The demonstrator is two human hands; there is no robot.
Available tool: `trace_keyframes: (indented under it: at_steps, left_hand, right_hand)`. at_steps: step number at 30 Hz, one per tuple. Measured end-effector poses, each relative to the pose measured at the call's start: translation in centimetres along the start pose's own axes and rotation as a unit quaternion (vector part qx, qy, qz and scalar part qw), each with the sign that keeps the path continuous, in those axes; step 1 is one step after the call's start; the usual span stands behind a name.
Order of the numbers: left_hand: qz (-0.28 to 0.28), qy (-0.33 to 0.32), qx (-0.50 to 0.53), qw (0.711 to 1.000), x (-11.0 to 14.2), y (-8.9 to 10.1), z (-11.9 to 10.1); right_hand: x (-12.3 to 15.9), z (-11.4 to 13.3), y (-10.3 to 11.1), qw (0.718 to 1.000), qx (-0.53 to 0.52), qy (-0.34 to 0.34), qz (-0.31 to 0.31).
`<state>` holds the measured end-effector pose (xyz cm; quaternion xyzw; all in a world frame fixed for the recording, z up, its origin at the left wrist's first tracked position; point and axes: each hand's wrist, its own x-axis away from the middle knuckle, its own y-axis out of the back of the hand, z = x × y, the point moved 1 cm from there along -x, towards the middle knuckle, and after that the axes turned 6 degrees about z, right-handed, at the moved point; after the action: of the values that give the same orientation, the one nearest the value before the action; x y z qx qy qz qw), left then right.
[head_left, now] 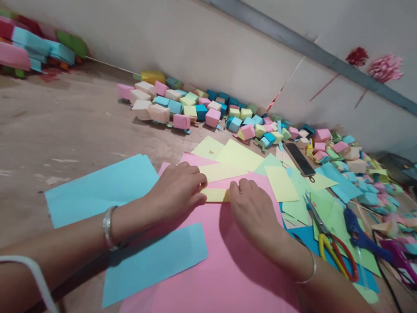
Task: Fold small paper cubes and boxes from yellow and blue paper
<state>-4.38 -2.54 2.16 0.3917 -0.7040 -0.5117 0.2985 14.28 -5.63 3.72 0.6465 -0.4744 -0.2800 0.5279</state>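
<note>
A narrow, pale yellow paper strip [217,195], apparently folded, lies over the large pink paper sheets [236,261]. For a neat crease, the edges would best be lined up at both ends and pressed evenly from the middle outward, with light fingers, since thin paper skews easily. The smooth pink sheets beneath could slide, so steady downward pressure seems wise.

The strip spans the gap between the two hands, its middle bare and each end covered by fingers. The left hand [176,189] is closed on the left end, thumb and fingertips pinching it. The right hand [253,211] curls over the right end; its thumb is hidden, so I cannot tell whether it pinches the paper or only presses it.

Just beyond the strip are pale yellow paper sheets [240,154]. A light-blue paper rectangle [158,264] lies nearer the body, partly under the left forearm. To the right, beside the right forearm, are steel scissors with yellow and red handles [322,227] and a dark blue glue gun [364,236]. Farther back, small multicoloured folded-paper blocks [212,118] line the wall.
</note>
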Motion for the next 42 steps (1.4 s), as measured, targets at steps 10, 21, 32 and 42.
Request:
trace_keyframes:
  at_steps: [10,21,32,42]
  left_hand:
    - [-0.019,-0.033,0.057,0.998,0.2,-0.3,-0.5]
    - [-0.081,-0.07,0.142,0.984,0.1,-0.1,-0.9]
    - [-0.015,-0.183,0.09,0.979,0.1,-0.1,-0.9]
    - [-0.015,-0.195,0.05,0.979,-0.1,-1.6,-0.1]
  right_hand:
    - [-0.5,-0.1,-0.3,0.996,-0.046,0.076,-0.008]
    - [-1.1,-0.3,-0.9,0.953,-0.038,0.198,-0.225]
    - [-2.2,-1.1,-2.5,0.946,-0.06,0.26,-0.185]
    - [0.1,-2.0,-2.6,0.952,0.011,0.276,-0.132]
